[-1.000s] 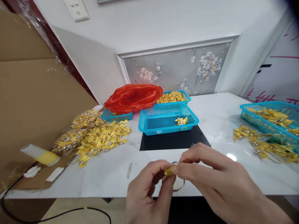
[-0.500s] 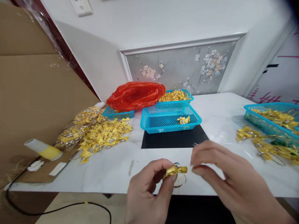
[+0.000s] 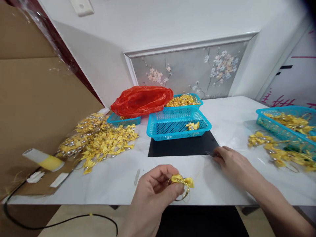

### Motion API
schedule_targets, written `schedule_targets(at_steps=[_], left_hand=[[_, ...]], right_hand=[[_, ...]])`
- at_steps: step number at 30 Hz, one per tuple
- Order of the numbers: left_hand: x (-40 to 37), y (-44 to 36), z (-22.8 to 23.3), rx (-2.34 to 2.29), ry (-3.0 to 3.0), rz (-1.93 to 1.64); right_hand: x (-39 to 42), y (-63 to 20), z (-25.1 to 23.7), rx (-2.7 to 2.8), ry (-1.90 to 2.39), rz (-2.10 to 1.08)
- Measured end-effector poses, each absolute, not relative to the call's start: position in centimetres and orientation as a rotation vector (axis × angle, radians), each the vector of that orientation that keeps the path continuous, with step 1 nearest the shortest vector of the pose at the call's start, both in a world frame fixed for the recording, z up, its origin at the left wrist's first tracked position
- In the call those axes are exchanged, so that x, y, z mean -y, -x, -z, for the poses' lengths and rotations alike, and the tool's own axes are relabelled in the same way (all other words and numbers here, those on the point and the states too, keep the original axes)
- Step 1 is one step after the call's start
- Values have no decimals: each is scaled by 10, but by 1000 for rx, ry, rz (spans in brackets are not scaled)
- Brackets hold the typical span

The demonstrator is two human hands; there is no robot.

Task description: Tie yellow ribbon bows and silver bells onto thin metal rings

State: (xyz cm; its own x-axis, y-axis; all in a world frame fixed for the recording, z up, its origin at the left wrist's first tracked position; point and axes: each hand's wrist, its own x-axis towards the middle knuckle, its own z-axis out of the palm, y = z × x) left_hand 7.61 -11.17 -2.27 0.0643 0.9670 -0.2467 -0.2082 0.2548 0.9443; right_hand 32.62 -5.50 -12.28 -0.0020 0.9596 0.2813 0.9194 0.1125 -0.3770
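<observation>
Left hand [image 3: 154,187] first: it sits at six o'clock over the near edge of the white marble-look worktop [image 3: 113,179], fingers curled and thumb pressed to forefinger, pinching a small yellow ribbon bow on a thin gold wire ring [image 3: 182,184]. The bow sticks out toward three o'clock from my fingertips and the ring hangs just below it, clear of the worktop.

My right hand [image 3: 233,163] lies at about four o'clock from the bow, well apart from it, palm down with the fingers loosely bent. Its fingertips touch a thin dark metal tool [image 3: 209,153] lying at the corner of the flat black rectangular mat [image 3: 182,148]; I cannot tell whether my fingers have closed on it.

At twelve o'clock, on the far edge of the mat, stands a turquoise perforated plastic basket [image 3: 172,126] with a few yellow bows in it. Behind it a second turquoise basket [image 3: 184,99] is heaped with gold pieces, and a crumpled red plastic bag [image 3: 142,101] rests across a third one at eleven o'clock. A loose pile of yellow ribbon bows [image 3: 103,141] spreads at ten o'clock. At three o'clock another turquoise basket [image 3: 288,126] holds more bows, with finished ringed bows [image 3: 276,149] scattered just beside it.
</observation>
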Motion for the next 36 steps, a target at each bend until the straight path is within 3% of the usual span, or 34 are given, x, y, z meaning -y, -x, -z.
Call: schedule_targets(at_steps=[9,12,36], left_hand=[[113,-74,23,-1100,-956,-963],[113,-72,23,-1008,-953,-856],[113,-69,24,-935,-865,-813]], right_hand=[[112,-298,52,2099,1121,-340],[117,-289,37,2213,1081,-420],[108,-284,37,2331,955,-373]])
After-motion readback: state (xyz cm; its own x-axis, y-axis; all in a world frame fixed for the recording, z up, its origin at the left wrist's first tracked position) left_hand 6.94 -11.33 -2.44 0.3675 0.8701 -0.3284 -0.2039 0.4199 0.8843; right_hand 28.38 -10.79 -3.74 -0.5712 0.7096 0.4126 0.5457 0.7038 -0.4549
